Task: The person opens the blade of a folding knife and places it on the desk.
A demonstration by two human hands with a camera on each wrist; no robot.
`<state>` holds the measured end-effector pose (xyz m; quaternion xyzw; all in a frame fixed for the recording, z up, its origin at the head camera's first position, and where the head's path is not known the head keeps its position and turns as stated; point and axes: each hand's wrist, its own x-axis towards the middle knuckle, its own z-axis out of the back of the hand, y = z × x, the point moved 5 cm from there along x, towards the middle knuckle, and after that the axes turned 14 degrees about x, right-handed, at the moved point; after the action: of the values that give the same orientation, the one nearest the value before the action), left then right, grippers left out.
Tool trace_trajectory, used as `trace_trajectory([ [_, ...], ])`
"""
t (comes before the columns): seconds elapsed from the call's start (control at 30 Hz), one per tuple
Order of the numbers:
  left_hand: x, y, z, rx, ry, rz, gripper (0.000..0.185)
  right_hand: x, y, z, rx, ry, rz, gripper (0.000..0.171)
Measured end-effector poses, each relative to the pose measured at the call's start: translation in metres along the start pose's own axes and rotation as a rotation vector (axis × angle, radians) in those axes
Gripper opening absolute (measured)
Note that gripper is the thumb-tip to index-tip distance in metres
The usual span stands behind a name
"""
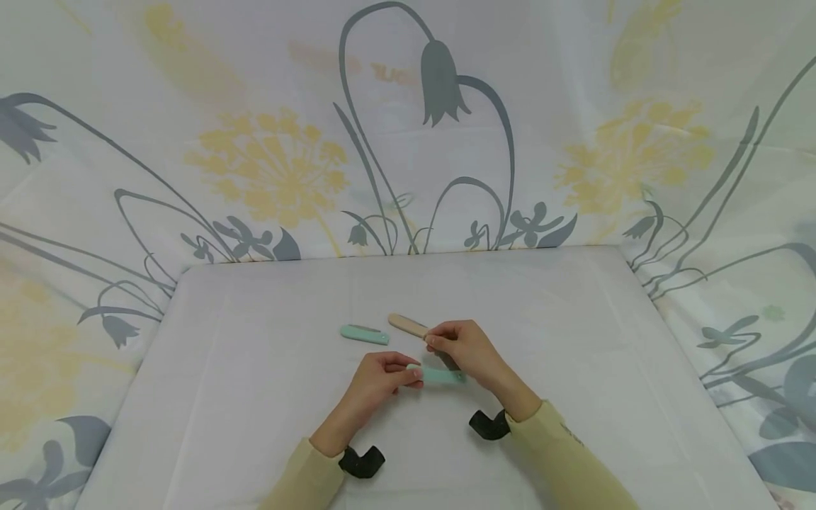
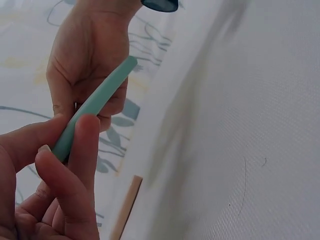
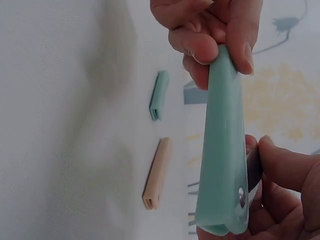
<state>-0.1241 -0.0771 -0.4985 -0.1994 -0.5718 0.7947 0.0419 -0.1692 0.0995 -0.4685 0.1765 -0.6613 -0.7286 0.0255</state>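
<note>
My left hand [image 1: 382, 375] pinches one end of a mint-green folding knife [image 1: 440, 375] between thumb and fingers. In the right wrist view the handle of this folding knife [image 3: 222, 145] stands upright, with a round metal rivet [image 3: 241, 197] near its lower end. My right hand [image 3: 282, 185] pinches the grey blade [image 3: 254, 162], which sticks partly out of the handle's side. From the left wrist, my right hand [image 2: 92, 55] appears behind the handle, its fingertips partly hidden. Beyond the hands, a second mint-green folding knife [image 1: 365, 335] and a beige folding knife [image 1: 406, 325] lie on the table.
The table [image 1: 268, 397] has a white cover and meets a floral-patterned curtain [image 1: 395, 142] at its back and sides. Black wrist-worn devices [image 1: 362, 462] sit below both wrists, at the ends of light yellow sleeves [image 1: 561, 453].
</note>
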Motion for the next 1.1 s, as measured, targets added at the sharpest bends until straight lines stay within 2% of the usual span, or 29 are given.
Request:
trace_trajectory([
  [0.4,-0.001,-0.003,0.000,-0.107,-0.024,0.018,0.030,-0.003,0.005,0.004,0.038,-0.048,-0.006,0.019],
  [0.8,-0.002,-0.001,0.005,-0.164,-0.066,0.024,0.030,-0.003,0.004,0.016,0.085,-0.106,-0.006,0.023],
  [1.1,-0.004,0.002,0.010,-0.181,-0.116,0.037,0.028,-0.006,0.002,0.028,0.194,-0.124,-0.026,0.031],
])
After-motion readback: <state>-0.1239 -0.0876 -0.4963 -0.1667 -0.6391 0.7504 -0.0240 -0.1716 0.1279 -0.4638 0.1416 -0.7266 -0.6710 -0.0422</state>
